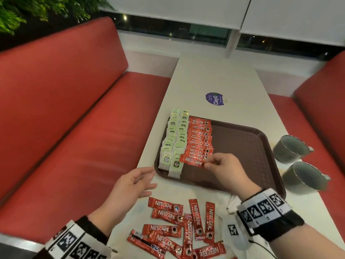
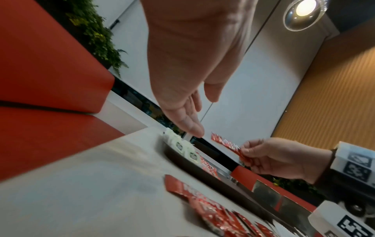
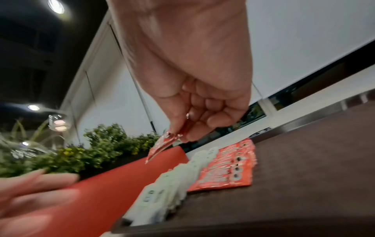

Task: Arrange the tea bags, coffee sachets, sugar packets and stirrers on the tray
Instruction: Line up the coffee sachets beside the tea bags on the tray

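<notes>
- Pinched in the grip of the right hand (image 1: pixel 226 170), between thumb and fingertips, one red coffee sachet (image 1: pixel 192 161) hangs just above the near end of the sachet row, its free end pointing left; the left hand (image 1: pixel 130 184) hovers with fingers apart and relaxed, holding nothing, over the table (image 1: pixel 214 77) just off the tray's near-left corner
- Done so far, as I judge it: two columns of pale green tea bags (image 1: pixel 174 143) overlapping along the left side of the brown tray (image 1: pixel 242 146); beside them a shingled row of coffee sachets (image 1: pixel 200 136), labels up
- Left to do: a loose scatter of sachets (image 1: pixel 183 227) lies on the table nearer the person, at mixed angles; the right half of the tray is bare; no sugar packets or stirrers are visible, so that part seems not yet begun; roughly mid-task
- Held sachet: narrow, flat, glossy foil, slightly bowed, blurred in every view
- Two grey mugs (image 1: pixel 298 163) stand on the table right of the tray
</notes>
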Demonstrator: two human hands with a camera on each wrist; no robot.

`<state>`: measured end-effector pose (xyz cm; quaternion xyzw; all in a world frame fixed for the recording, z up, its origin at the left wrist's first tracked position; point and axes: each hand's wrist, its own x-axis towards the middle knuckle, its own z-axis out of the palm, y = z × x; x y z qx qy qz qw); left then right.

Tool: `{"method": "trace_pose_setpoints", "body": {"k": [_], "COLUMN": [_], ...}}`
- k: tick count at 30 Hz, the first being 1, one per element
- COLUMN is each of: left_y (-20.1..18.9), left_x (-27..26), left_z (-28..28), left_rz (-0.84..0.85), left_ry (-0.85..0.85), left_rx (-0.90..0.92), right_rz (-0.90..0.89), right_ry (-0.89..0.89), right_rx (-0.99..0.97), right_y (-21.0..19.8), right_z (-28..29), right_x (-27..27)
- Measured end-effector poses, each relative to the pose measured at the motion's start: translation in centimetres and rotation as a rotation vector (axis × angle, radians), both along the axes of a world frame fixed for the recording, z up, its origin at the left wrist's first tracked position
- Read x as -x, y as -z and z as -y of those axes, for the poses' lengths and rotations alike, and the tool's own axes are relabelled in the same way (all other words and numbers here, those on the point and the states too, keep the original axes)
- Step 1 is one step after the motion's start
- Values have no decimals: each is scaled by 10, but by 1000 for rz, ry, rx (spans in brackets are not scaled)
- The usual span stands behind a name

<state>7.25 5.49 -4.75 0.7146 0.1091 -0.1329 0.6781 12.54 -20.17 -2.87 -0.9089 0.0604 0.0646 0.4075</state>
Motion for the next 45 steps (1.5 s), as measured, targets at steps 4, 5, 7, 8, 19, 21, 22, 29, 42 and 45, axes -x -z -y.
{"method": "trace_pose_setpoints", "body": {"k": [4,5,7,8,19,21,22,29,42,45], "left_y": [10,12,17,19,22,21,21,18,43,45], "left_x": [9,11,16,18,17,16,16,17,14,12], "left_z": [-25,-29,-34,-36,-24,-18,-16,-2,25,28], "left_rz": [-54,-66,-83,-87,-49,-47,-43,90,316,331], "left_ry": [-53,-71,-101,-110,-47,-22,-8,129,622,629], "left_rx": [-34,-32,-34,-39,-152,-178,-198,-436,-1125,-1166], "right_rz": [-113,-150,-210,-234,-239,-231,-223,52,-169,-203], "right_ry": [60,49,24,12,-181,-204,-214,-236,-454,-460], "right_rx": [110,131,175,205,773,799,809,732,643,619], "right_y": [15,19,27,30,39,37,37,13,24,32], "right_z": [21,22,20,19,-6,-8,-8,-14,-9,-16], "right_x": [-29,-35,-45,-50,-64,-64,-63,-29,92,94]}}
